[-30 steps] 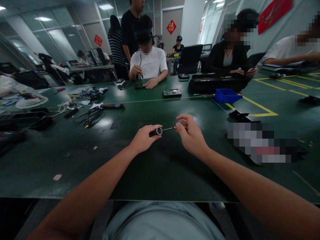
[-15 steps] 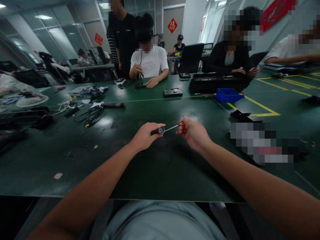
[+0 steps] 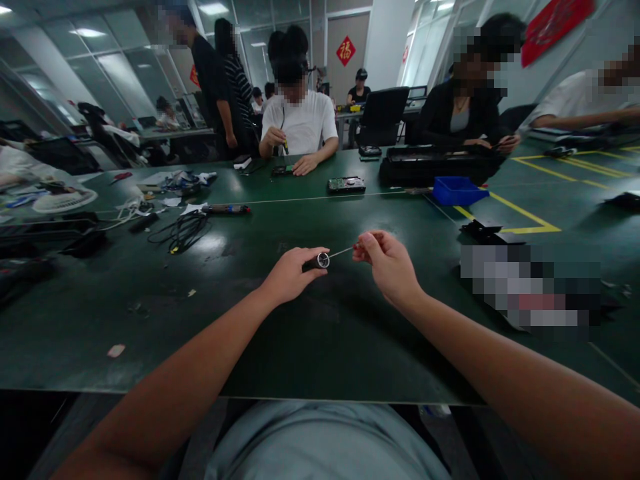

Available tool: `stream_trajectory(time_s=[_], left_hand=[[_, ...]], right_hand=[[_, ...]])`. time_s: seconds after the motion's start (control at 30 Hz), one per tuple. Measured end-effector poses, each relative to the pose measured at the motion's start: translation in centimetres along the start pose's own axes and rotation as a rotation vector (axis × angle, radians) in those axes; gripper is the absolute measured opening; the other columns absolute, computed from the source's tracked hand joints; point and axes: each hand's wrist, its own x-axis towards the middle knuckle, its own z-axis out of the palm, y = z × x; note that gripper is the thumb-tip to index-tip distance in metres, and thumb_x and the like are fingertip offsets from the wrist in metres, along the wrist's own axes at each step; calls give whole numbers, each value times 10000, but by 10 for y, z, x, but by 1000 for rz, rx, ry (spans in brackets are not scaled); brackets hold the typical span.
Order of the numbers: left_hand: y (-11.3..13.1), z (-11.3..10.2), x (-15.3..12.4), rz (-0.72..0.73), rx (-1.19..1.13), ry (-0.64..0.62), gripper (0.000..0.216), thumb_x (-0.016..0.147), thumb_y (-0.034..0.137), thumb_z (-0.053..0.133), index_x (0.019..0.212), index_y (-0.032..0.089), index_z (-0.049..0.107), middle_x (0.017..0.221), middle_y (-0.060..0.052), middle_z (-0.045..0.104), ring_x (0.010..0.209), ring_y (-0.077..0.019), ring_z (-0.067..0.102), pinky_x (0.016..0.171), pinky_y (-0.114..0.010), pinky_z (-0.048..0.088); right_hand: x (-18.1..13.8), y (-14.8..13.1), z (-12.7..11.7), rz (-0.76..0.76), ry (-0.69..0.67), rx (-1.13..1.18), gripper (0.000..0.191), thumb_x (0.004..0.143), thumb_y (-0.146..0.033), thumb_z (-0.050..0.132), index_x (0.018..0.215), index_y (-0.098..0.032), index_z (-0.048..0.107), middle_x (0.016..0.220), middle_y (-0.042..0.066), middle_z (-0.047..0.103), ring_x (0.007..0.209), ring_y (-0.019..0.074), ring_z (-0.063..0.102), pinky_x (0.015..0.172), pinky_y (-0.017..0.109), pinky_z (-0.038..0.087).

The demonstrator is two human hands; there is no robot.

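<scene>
A: Head view, the only one. The left hand (image 3: 290,273) has its grip closed round a small dark cylinder (image 3: 320,260), thumb on top, fingers under. The silver end face points to the person's right.
B: Other side?
A: The right hand (image 3: 387,263) pinches a thin metal shaft (image 3: 340,252) between thumb and fingertips. Grip is tight and the rest of the tool is buried in the fingers, so I can't tell what the handle looks like.
B: Geometry between the two?
A: Shaft runs right to left, sloping slightly down toward the cylinder. Its tip sits at the silver face; touching or just inside, can't tell at this size. Cylinder's long axis is roughly in line with the shaft. Both are held above the desk (image 3: 320,347), near its middle, in front of the person. Left hand is on the cylinder; right hand is apart from it by the bare stretch of shaft.
B: Change versus half a second back?
A: Small. Cylinder and left hand are about the same spot. Right hand sits a touch higher, and the red bit that showed at its fingertips is now covered. Behind, the standing person in black (image 3: 213,80) has shifted left.
B: Surroundings?
A: All well apart. Black cables (image 3: 183,232) are off to the left. Circuit board (image 3: 346,185) and blue bin (image 3: 456,191) are on the far side, by the seated person in white (image 3: 300,123).
</scene>
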Motion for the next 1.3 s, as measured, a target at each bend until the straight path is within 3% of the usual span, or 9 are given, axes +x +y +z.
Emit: stream_trajectory(time_s=[0.2,0.4,0.63,0.87,1.03,1.3], left_hand=[[0,0,0,3,-41,-5,460,893,290,674,1344,257,587,1289,-55,655,1164,-252,602,1023,-429,433],[0,1,1,-3,2,-12,449,885,277,687,1326,248,604,1268,-53,668,1125,-247,618,1009,-423,439],[-5,4,1,0,6,-10,420,887,286,683,1301,259,620,1225,-57,677,1105,-242,616,983,-415,451],[-8,4,0,14,2,-2,421,876,276,695,1291,263,624,1195,-53,685,1073,-237,621,959,-407,455],[-8,5,0,14,1,-2,415,879,281,694,1288,265,626,1198,-49,684,1075,-236,619,958,-404,450],[-6,4,0,-1,-6,-4,418,881,275,687,1294,260,622,1202,-54,680,1085,-240,616,944,-399,459]], right_hand=[[-6,-15,-1,-83,-5,-202,210,929,-409,566,918,-207,619,799,39,695,720,173,647,711,350,522],[-7,-20,-4,-98,5,-361,283,885,-470,626,827,-194,643,651,10,656,593,151,595,602,304,448],[-8,-14,-7,-220,-122,-391,110,914,-250,526,883,-212,625,778,6,654,709,155,616,640,292,441],[-10,-20,-6,-187,-130,-511,320,999,-417,414,908,-209,640,570,-33,545,534,142,535,570,300,386],[-12,-18,-5,-189,-122,-523,211,962,-285,447,1075,-211,609,689,-17,609,611,153,576,588,296,390],[-11,-23,-3,-142,-101,-559,327,987,-427,419,909,-207,648,711,17,636,642,175,590,613,318,396]])
